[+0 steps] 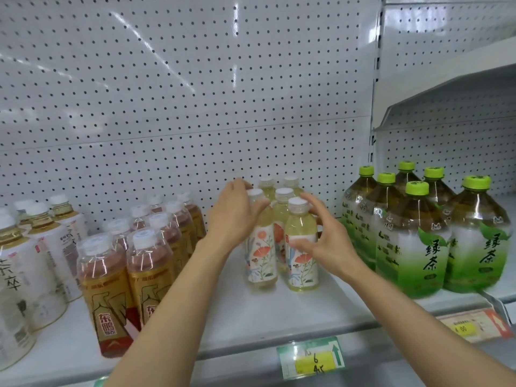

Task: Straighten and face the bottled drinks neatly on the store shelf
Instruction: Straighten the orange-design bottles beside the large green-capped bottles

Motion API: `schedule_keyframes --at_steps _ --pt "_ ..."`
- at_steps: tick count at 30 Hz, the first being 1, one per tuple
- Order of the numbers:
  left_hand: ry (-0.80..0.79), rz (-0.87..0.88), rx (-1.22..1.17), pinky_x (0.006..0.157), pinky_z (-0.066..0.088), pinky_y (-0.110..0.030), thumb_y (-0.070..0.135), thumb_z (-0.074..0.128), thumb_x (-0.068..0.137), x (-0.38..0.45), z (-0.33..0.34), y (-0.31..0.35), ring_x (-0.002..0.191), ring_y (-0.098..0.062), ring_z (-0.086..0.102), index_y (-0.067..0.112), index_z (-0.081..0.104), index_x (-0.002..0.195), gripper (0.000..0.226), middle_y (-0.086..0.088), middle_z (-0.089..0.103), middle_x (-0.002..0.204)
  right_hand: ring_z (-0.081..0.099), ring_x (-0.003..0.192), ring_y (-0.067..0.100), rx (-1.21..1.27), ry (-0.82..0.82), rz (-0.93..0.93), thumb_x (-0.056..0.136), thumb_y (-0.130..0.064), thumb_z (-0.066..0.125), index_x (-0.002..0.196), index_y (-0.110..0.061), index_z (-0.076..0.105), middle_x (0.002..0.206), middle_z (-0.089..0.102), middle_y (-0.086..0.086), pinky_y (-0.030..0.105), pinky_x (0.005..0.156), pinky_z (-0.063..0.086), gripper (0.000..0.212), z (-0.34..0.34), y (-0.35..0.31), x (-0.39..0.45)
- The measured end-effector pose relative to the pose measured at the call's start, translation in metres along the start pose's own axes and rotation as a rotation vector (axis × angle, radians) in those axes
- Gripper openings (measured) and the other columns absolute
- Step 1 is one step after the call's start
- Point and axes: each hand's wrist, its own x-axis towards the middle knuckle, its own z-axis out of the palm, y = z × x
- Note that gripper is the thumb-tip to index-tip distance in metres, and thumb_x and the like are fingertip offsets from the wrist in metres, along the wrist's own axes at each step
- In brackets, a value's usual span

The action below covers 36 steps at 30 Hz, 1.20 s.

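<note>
The left hand (231,216) fingers (258,209) are closed around the front-left floral bottle (261,255), the right hand (326,241) fingers (300,244) spread wide beside its neighbour (302,255); labels should be turned outward and drawn toward the shelf (251,317) edge.

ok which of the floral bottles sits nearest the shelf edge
The front-right floral bottle, by the right hand; the other floral bottles stand further back.
</note>
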Motion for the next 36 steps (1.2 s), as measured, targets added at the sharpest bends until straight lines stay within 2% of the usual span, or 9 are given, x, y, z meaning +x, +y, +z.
schedule_keyframes --at_steps 5,7,10,17,21,24,26,30,36 --pt "-0.003 -0.017 0.071 0.083 0.051 -0.04 0.057 0.056 0.094 -0.004 0.023 0.0 0.108 -0.021 0.058 0.016 0.046 0.129 0.055 -0.003 0.054 0.129 0.05 0.111 -0.015 -0.019 -0.008 -0.036 0.075 -0.016 0.083 0.143 -0.055 0.028 0.124 0.049 -0.027 0.017 0.079 0.053 0.095 0.002 0.004 -0.005" --pt "-0.008 -0.023 0.06 0.085 0.053 -0.045 0.057 0.058 0.092 -0.004 0.025 0.001 0.108 -0.021 0.058 0.018 0.046 0.129 0.056 -0.002 0.055 0.128 0.051 0.115 -0.006 -0.058 -0.013 -0.035 0.074 -0.017 0.083 0.144 -0.059 0.022 0.128 0.05 -0.018 0.028 0.087 0.054 0.103 0.002 0.006 -0.007" --pt "-0.075 -0.03 -0.023 0.086 0.054 -0.044 0.054 0.064 0.089 0.0 0.022 -0.001 0.104 -0.02 0.059 0.019 0.048 0.127 0.053 0.0 0.056 0.123 0.059 0.113 0.012 -0.06 -0.024 -0.024 0.072 -0.015 0.085 0.143 -0.064 0.018 0.132 0.054 -0.005 0.044 0.085 0.058 0.109 0.003 0.009 -0.007" --pt "-0.194 -0.001 -0.134 0.091 0.055 -0.045 0.037 0.065 0.094 0.006 0.013 -0.01 0.106 -0.022 0.061 0.02 0.052 0.13 0.043 -0.006 0.059 0.124 0.059 0.111 0.009 -0.085 0.031 -0.044 0.073 -0.012 0.083 0.144 -0.062 0.017 0.131 0.055 -0.004 0.041 0.087 0.057 0.109 0.008 0.009 -0.006" --pt "-0.227 -0.014 -0.178 0.087 0.057 -0.039 0.039 0.071 0.09 0.006 0.004 -0.011 0.102 -0.018 0.063 0.02 0.059 0.126 0.042 -0.002 0.065 0.116 0.056 0.114 0.003 -0.101 -0.016 -0.043 0.078 -0.026 0.08 0.142 -0.066 0.014 0.133 0.054 -0.011 0.041 0.093 0.055 0.1 0.002 0.011 -0.006" --pt "-0.167 0.024 -0.164 0.084 0.053 -0.03 0.054 0.064 0.089 0.011 -0.008 -0.01 0.098 -0.011 0.063 0.023 0.067 0.119 0.043 0.006 0.069 0.111 0.052 0.122 0.004 -0.163 0.012 -0.064 0.085 -0.058 0.059 0.145 -0.058 0.023 0.141 0.051 -0.014 0.043 0.1 0.049 0.07 -0.006 0.007 -0.002" --pt "-0.067 0.047 -0.139 0.088 0.054 -0.035 0.058 0.06 0.09 0.023 -0.017 -0.007 0.1 -0.01 0.064 0.023 0.067 0.122 0.047 0.007 0.069 0.113 0.054 0.12 0.009 -0.211 0.088 -0.066 0.087 -0.065 0.044 0.147 -0.042 0.035 0.139 0.054 -0.009 0.047 0.099 0.049 0.065 -0.013 0.004 0.009" --pt "-0.084 0.08 0.081 0.092 0.052 -0.04 0.054 0.058 0.094 0.07 -0.018 -0.002 0.109 -0.017 0.062 0.024 0.061 0.132 0.048 0.003 0.062 0.129 0.056 0.108 0.008 -0.351 0.157 -0.147 0.099 -0.044 0.044 0.134 -0.02 0.057 0.126 0.063 -0.003 0.044 0.096 0.049 0.044 -0.026 0.0 0.039" --pt "-0.352 0.096 0.323 0.099 0.048 -0.041 0.04 0.054 0.101 0.138 0.023 -0.003 0.126 -0.028 0.054 0.018 0.045 0.147 0.051 -0.009 0.05 0.146 0.06 0.101 0.013 -0.599 0.12 -0.166 0.102 -0.041 0.041 0.117 -0.021 0.066 0.111 0.068 -0.005 0.039 0.084 0.051 0.035 -0.033 0.011 0.082"
